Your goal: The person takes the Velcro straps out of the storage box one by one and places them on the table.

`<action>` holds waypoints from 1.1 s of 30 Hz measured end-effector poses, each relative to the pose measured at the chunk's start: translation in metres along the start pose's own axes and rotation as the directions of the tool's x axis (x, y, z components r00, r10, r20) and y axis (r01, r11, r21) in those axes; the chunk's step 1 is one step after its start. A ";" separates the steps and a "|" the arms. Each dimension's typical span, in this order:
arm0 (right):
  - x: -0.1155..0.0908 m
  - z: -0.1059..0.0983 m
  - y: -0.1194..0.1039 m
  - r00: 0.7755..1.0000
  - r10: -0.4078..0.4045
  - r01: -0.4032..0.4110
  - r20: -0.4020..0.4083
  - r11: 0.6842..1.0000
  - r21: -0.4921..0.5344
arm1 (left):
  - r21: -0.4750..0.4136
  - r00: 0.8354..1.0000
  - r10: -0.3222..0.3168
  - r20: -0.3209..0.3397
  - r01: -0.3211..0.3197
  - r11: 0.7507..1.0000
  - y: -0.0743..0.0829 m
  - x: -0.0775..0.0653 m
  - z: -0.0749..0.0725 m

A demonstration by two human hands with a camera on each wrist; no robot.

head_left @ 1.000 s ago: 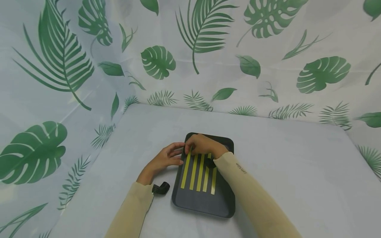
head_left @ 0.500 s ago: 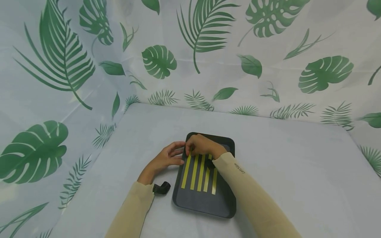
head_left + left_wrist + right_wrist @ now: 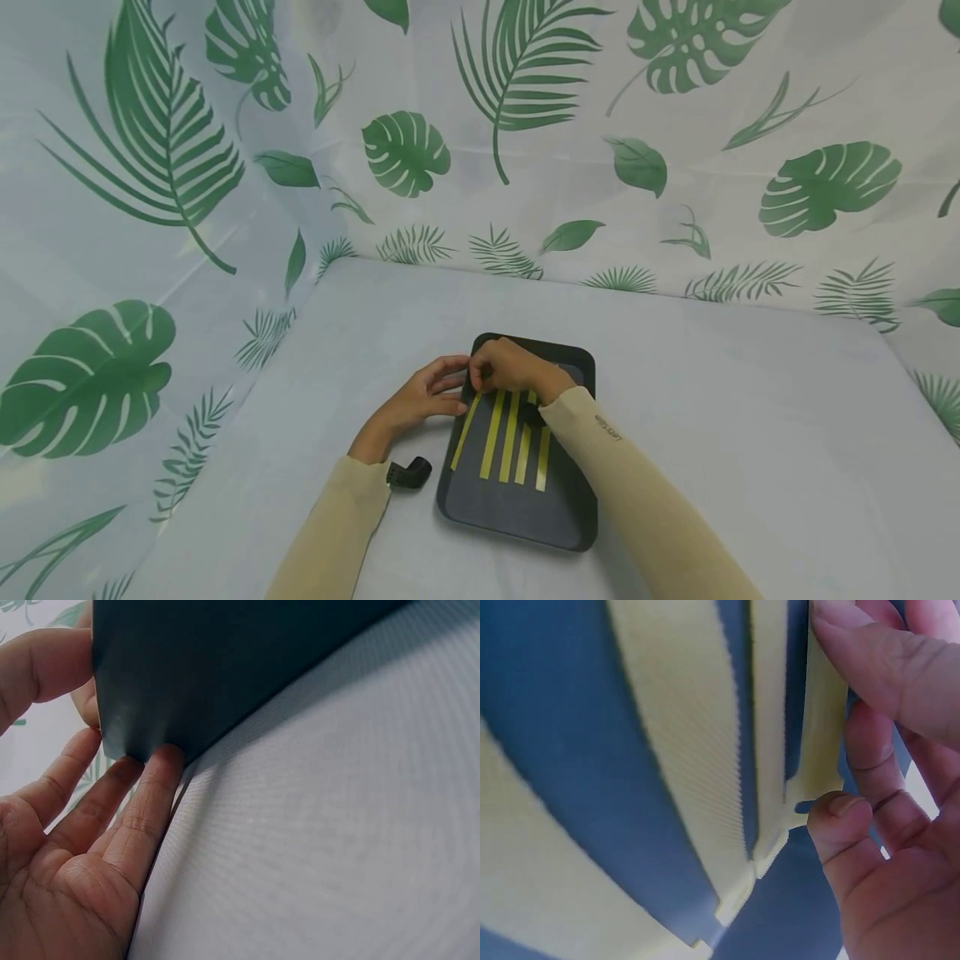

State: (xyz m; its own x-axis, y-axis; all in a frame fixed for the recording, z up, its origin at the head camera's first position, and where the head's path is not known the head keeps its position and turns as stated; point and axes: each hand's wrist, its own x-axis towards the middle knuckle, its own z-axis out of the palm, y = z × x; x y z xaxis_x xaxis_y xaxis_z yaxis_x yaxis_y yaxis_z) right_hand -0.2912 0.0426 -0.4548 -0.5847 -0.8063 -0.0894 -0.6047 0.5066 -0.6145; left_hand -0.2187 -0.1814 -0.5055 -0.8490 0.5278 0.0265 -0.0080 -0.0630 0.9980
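A dark grey rectangular tray (image 3: pixel 517 523) lies on the white surface with several yellow tape strips (image 3: pixel 507 442) running lengthwise inside it. My right hand (image 3: pixel 512 367) reaches over the tray's far end. Its fingers pinch the far end of the leftmost tape strip (image 3: pixel 465 433), which slants apart from the others. In the right wrist view, the thumb (image 3: pixel 900 667) lies on that strip and a curled fingertip (image 3: pixel 841 821) is close to its end. My left hand (image 3: pixel 420 396) has loosely extended fingers (image 3: pixel 161 776) touching the tray's outer left wall (image 3: pixel 172 675).
The surface (image 3: pixel 712 433) is covered in white cloth. A leaf-printed cloth (image 3: pixel 562 192) rises behind it and on the left. A black wrist-camera mount (image 3: pixel 409 473) sticks out at the left cuff, beside the tray.
The leftmost strip's near end has swung left, towards the tray wall, and the strip now looks narrower. Both hands stay almost in place; the whole head view shifts slightly.
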 end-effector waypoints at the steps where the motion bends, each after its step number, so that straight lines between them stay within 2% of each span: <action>1: -0.001 -0.001 -0.001 1.000 -0.008 0.008 -0.003 1.000 0.004 | 0.001 1.000 0.002 0.000 -0.002 1.000 0.000 0.000 0.000; 10: -0.014 -0.021 -0.016 0.997 -0.064 0.066 -0.053 0.997 0.037 | -0.002 1.000 0.021 0.010 -0.021 1.000 -0.001 0.002 0.000; 13: -0.018 -0.027 -0.015 0.991 -0.105 0.108 -0.083 0.993 0.036 | 0.006 1.000 0.021 0.007 -0.021 1.000 -0.002 0.003 0.001; 14: -0.018 -0.026 -0.006 0.985 -0.139 0.143 -0.098 0.989 0.030 | 0.011 1.000 0.018 0.003 -0.018 1.000 -0.002 0.003 0.001; 17: -0.024 -0.032 -0.008 0.978 -0.165 0.169 -0.126 0.985 0.021 | 0.034 1.000 0.018 -0.011 -0.018 0.999 0.000 0.002 0.001; 20: -0.032 -0.036 -0.012 0.976 -0.156 0.161 -0.151 0.987 0.020 | 0.042 1.000 0.023 -0.018 -0.022 0.999 0.002 0.001 0.001; 22: -0.039 -0.042 -0.025 0.976 -0.130 0.138 -0.175 0.990 0.033 | 0.031 1.000 0.020 -0.015 -0.020 0.999 0.002 0.001 0.001; 28: -0.054 -0.045 -0.027 0.952 -0.160 0.177 -0.260 0.983 0.043 | -0.010 0.999 -0.030 -0.019 0.030 1.000 0.003 0.001 0.003; 33: -0.066 -0.045 -0.027 0.935 -0.167 0.196 -0.312 0.979 0.064 | -0.003 0.999 -0.041 -0.023 0.041 0.999 0.004 0.001 0.004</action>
State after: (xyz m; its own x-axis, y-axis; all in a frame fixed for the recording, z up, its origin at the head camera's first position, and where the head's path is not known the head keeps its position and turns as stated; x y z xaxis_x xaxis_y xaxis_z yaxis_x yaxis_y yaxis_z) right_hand -0.2614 0.0958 -0.3971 -0.6146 -0.7435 0.2635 -0.6717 0.3181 -0.6691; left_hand -0.2168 -0.1776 -0.5015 -0.8597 0.5106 -0.0158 -0.0446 -0.0442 0.9980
